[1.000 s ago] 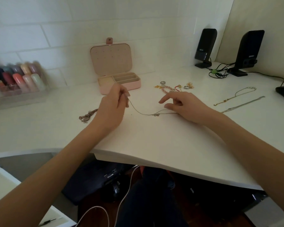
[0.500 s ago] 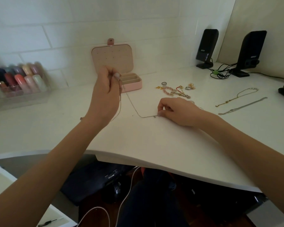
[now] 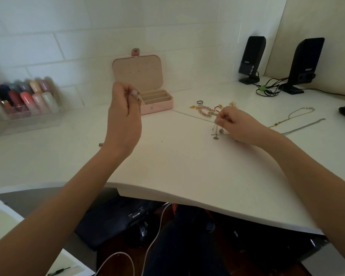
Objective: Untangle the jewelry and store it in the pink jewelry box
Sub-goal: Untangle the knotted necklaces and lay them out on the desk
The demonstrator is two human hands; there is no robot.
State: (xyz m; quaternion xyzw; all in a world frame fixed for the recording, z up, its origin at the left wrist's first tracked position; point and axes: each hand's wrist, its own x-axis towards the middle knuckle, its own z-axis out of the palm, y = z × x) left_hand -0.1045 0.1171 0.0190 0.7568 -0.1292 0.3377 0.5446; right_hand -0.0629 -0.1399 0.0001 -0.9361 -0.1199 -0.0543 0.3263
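Note:
The pink jewelry box (image 3: 157, 106) stands open at the back of the white desk (image 3: 177, 166), its lid upright against the wall. My left hand (image 3: 126, 118) is raised in front of the box and pinches one end of a thin silver chain (image 3: 193, 116). The chain looks stretched to my right hand (image 3: 235, 124), which pinches it just above the desk. Small pendants (image 3: 216, 134) dangle below that pinch. Behind my right hand lies a tangle of rings, a pink bead bracelet and gold pieces (image 3: 204, 111).
A gold chain (image 3: 299, 114) and a silver chain (image 3: 305, 127) lie at the right. Another small piece (image 3: 101, 144) shows beside my left wrist. Two black speakers (image 3: 251, 58) with cables (image 3: 267, 90) stand at the back right, a clear organiser of coloured bottles (image 3: 24, 102) at the left.
My left hand has risen from the desk with the chain end. My right hand has shifted right and pinched the chain, lifting the pendants and pulling the chain straighter.

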